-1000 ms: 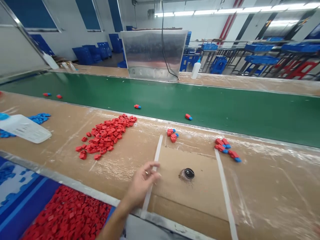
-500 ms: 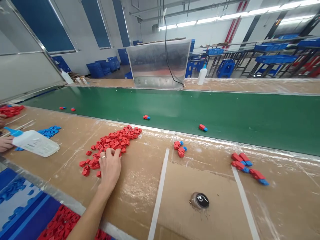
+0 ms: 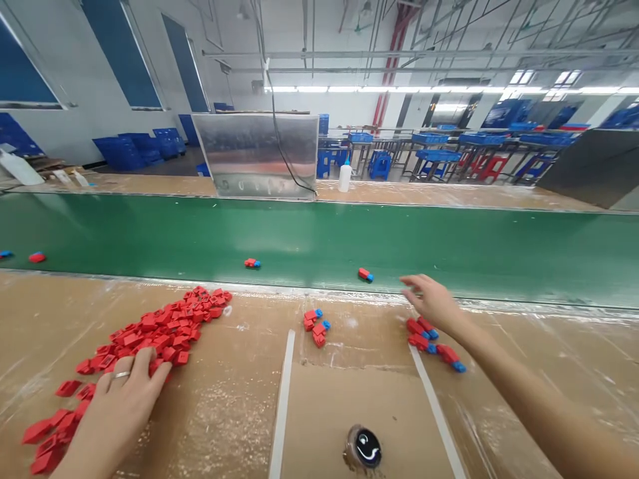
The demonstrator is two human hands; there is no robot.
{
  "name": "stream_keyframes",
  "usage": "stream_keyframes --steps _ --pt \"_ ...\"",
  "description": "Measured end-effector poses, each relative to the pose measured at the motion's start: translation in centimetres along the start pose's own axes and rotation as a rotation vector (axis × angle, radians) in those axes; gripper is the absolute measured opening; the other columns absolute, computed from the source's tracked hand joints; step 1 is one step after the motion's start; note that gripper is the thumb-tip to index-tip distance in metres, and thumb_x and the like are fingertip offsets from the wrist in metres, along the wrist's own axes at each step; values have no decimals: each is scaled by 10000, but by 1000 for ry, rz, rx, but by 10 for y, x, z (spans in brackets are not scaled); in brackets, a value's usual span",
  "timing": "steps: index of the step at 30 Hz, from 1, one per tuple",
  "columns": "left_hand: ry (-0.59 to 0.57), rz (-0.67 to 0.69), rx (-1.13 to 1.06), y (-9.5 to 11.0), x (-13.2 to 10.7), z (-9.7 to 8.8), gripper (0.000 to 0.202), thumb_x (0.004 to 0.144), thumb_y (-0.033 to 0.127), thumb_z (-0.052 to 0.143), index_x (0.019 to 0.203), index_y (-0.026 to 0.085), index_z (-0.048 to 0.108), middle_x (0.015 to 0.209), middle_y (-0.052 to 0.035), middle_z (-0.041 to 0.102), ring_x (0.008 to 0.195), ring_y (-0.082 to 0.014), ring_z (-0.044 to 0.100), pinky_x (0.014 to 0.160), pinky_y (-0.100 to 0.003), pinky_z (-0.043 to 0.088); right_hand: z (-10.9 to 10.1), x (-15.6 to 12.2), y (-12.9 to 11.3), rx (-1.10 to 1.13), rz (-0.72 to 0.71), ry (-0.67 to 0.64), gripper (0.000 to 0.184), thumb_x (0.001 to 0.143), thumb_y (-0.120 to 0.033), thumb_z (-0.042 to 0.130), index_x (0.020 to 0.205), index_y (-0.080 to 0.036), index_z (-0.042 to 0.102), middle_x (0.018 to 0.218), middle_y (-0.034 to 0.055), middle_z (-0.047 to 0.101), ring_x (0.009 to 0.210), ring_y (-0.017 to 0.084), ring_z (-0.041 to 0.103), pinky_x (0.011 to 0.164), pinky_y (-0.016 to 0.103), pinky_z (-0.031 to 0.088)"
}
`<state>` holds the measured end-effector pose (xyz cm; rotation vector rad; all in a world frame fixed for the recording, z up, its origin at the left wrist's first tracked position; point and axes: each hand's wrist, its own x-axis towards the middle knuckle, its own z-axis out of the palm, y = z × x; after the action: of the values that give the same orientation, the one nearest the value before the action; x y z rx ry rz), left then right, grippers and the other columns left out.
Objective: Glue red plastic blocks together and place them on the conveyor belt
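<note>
Biggest first: beyond the far edge of the brown work surface [image 3: 224, 392] stretched the green belt [image 3: 319, 229], and down the surface's left side sprawled the red pile [image 3: 170, 326], its top end almost at that far edge. In on it was the left hand [image 3: 124, 402], fingers bent over the lower part! The right hand [image 3: 433, 303], fingers loosely parted and no piece visible in them, was at the far edge, just beyond the right-hand cluster [image 3: 418, 340] of red-and-blue pieces. Good picking here probably called for a light pinch on one loose block [image 3: 68, 388] at the fringe, squarely by its sides, the right forearm [image 3: 529, 399] kept clear of that cluster. Now the tough call: the left fingertips were lost among the red, so whether they pinched anything could not be told; the left wrist covered some blocks, the right palm faced away, the surface's near edge was cut off, and glare streaked the little black-topped pot [image 3: 368, 447].
</note>
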<state>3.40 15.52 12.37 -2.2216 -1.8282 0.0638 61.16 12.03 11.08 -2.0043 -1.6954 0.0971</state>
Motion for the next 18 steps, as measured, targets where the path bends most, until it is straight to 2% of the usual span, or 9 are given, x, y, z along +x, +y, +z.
stream_keyframes --steps 2,4,7,10,13,15,18 --pt "25 106 156 2 -1 -4 526 788 -31 292 978 234 705 1183 -96 632 1125 -351 500 897 -494 409 39 43 -16 -30 -53 -49 318 910 -151 553 1217 -171 632 1172 113 600 976 207 628 851 295 487" --pt "31 188 261 4 -2 -11 462 802 -26 337 989 174 709 1185 -165 619 1078 -364 529 853 -478 429 68 69 -28 -64 -66 -84 336 885 -110 569 1208 -170 641 1164 109 584 1020 214 594 905 311 452" --pt "37 205 164 10 -6 -24 298 839 65 434 919 164 703 1108 -177 609 1010 -360 550 831 -466 441 85 77 -32 -117 -26 -110 245 879 -105 565 1099 -120 671 1087 123 584 963 228 586 885 364 448" --pt "17 190 -212 24 -19 -34 173 884 232 497 878 198 667 1013 -104 589 957 -292 564 853 -403 454 76 65 -28 -153 14 -122 208 890 -135 528 1031 -107 677 1003 142 590 835 232 605 774 357 459" --pt "-130 156 -588 47 -35 -36 150 879 280 522 883 207 653 937 -45 576 844 -213 590 786 -315 469 54 38 -29 -152 -18 -130 236 901 -193 484 1054 -144 657 999 139 609 790 240 618 713 343 455" --pt "-232 151 -693 61 -44 -33 127 849 250 549 886 205 662 886 -28 574 797 -200 591 753 -305 465 36 9 -34 -126 -73 -142 241 917 -251 450 1059 -181 632 1023 115 636 821 243 631 721 339 469" --pt "-245 186 -717 74 -53 -27 173 829 205 571 973 213 666 925 -37 573 895 -225 588 825 -337 451 11 -51 -40 -34 -136 -148 276 942 -384 400 1034 -226 607 1017 87 686 839 250 666 706 341 510"
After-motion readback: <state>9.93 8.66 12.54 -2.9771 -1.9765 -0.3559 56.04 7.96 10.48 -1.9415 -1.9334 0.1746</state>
